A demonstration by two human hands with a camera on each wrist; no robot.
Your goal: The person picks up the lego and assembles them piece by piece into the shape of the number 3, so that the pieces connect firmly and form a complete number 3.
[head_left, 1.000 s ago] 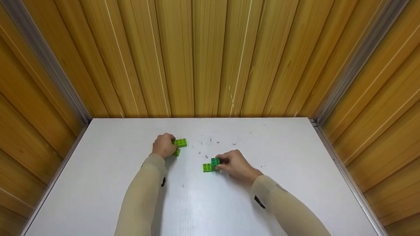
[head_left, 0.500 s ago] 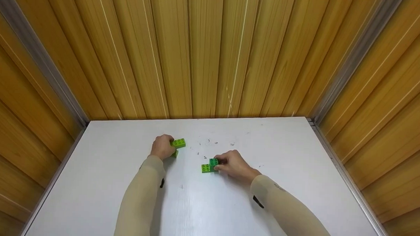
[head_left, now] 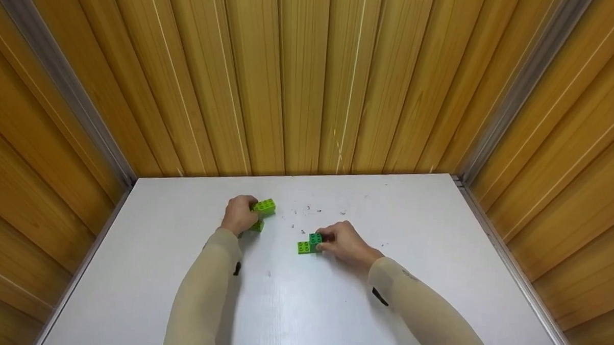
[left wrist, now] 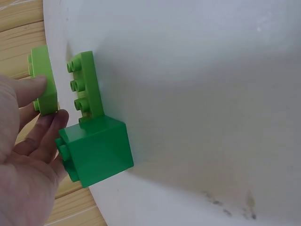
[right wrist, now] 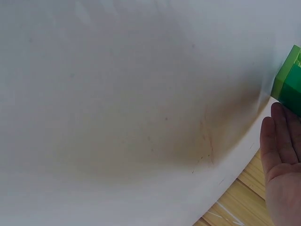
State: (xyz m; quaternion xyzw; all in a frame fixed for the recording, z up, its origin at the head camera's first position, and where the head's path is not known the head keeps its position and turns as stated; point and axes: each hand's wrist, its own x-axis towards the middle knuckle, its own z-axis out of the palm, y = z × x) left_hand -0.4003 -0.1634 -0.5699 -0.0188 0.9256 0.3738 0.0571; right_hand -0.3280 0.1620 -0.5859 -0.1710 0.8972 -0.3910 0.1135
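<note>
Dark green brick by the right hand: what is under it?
The dark green brick sits on a light green brick. The right hand covers its far side.

We face a white table (head_left: pixel 302 305) boxed in by walls of vertical wooden planks (head_left: pixel 300 80) at 12, 9 and 3 o'clock. Grey metal corner strips (head_left: pixel 524 83) run down at 11 and 1 o'clock. Small dark specks (head_left: pixel 305 211) dot the tabletop.

Wood-panelled booth (head_left: pixel 300 80) w/ white table (head_left: pixel 302 305)

A white tabletop (head_left: pixel 302 305) carries two clusters of green bricks (head_left: pixel 308 243) (head_left: pixel 262 212) near its middle, toward the far edge.
</note>
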